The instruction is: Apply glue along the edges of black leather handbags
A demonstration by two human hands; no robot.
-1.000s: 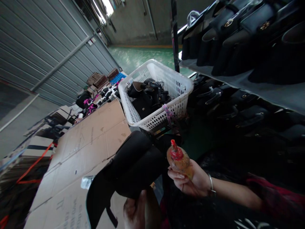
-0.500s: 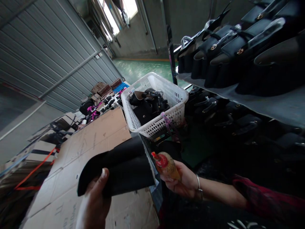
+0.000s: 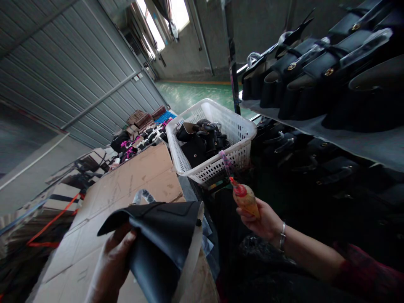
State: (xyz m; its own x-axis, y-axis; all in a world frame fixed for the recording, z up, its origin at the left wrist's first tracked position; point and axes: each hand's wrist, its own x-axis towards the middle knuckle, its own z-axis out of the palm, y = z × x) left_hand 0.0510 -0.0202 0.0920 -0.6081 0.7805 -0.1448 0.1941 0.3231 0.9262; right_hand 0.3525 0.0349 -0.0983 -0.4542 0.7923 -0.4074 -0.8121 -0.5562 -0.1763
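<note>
My left hand [image 3: 110,265] grips a black leather bag piece [image 3: 160,244] from below, thumb on its top face, low over a cardboard sheet [image 3: 132,181]. The piece is folded, and its pale edge hangs down on the right. My right hand [image 3: 263,221] is wrapped round a small amber squeeze bottle with a red nozzle [image 3: 244,198], held upright to the right of the leather piece and just below a white plastic basket [image 3: 243,139]. A bracelet is on my right wrist.
The white basket holds several black bag parts. A rack on the right carries rows of black bags [image 3: 315,75] on an upper shelf, and more lie below. Boxes and pink-tagged goods [image 3: 139,134] are stacked at the left. A corrugated wall and green floor [image 3: 195,90] lie beyond.
My left hand has turned the leather piece so that its folded face and pale edge show. My right hand has lifted the bottle up and to the right, away from the piece.
</note>
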